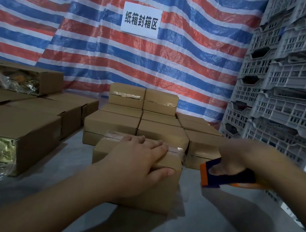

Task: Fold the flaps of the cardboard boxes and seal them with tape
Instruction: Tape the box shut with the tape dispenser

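Left hand (138,160) presses flat, fingers released, on a taped box (159,190); right hand (233,161) grips tape dispenser (224,176); open boxes (17,137) remain.

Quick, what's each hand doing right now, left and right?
Left hand: open, flat on top of the cardboard box, holding it down.
Right hand: closed around the blue and orange tape dispenser, beside the box.

Brown boxes (137,172), red-blue-white striped tarp (173,70), grey crates (293,76), navy-orange dispenser (226,176).
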A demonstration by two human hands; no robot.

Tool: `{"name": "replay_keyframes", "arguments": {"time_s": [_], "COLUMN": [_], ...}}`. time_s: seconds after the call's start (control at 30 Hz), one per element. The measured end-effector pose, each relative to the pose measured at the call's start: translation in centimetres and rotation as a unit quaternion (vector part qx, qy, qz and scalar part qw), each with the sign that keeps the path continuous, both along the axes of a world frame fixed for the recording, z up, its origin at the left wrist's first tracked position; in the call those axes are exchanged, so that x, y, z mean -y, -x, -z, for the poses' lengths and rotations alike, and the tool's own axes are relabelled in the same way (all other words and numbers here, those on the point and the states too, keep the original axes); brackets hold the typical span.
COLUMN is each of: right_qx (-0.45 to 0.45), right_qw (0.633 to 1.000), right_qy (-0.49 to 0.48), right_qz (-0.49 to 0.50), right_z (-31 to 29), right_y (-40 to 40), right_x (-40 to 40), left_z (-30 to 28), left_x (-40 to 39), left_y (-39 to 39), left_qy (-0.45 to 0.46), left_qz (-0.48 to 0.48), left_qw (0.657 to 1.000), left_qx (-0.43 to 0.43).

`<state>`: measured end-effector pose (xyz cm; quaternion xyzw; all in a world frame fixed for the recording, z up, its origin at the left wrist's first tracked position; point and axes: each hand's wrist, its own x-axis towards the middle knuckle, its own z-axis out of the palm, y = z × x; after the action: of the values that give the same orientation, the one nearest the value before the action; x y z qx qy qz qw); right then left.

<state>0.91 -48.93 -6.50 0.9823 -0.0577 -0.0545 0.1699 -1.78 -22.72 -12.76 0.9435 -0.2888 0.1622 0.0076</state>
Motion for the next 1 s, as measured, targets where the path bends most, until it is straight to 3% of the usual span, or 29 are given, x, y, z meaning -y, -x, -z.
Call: {"name": "replay_keyframes", "arguments": {"time_s": [0.1,0.2,0.53,0.77,0.83,0.9,1.0], "right_qx": [0.151,0.254,0.238,0.222,0.302,0.374,0.311], "right_qw": [0.984,0.96,0.964,0.966,0.939,0.878,0.764], "right_qy": [-0.068,-0.104,-0.121,-0.131,-0.163,-0.284,-0.559], "right_qz": [-0.066,-0.052,0.01,0.025,-0.021,-0.098,-0.086], "right_z": [3.0,5.4,11.5,9.3,7.4,5.6,3.9], "right_y": [-0.3,-0.8,0.7,1.5,1.9,1.9,1.3], "right_x": [2.0,2.9,-0.1,-0.7,-0.9,-1.2,-2.8], "left_z": [0.1,0.2,0.6,0.7,0.7,0.7,0.6], "left_x": [0.1,0.1,0.1,0.1,0.1,0.0,0.0], "left_y": [-0.1,-0.1,-0.5,-0.5,-0.5,-0.4,-0.4], "left_qy": [0.005,0.009,0.011,0.014,0.011,0.011,0.014], "left_qz": [0.002,0.003,0.001,0.003,0.002,0.004,0.005], "left_qw": [1.0,1.0,1.0,1.0,1.0,1.0,1.0], "left_qx": [0.003,0.002,0.011,0.015,0.016,0.018,0.018]}}
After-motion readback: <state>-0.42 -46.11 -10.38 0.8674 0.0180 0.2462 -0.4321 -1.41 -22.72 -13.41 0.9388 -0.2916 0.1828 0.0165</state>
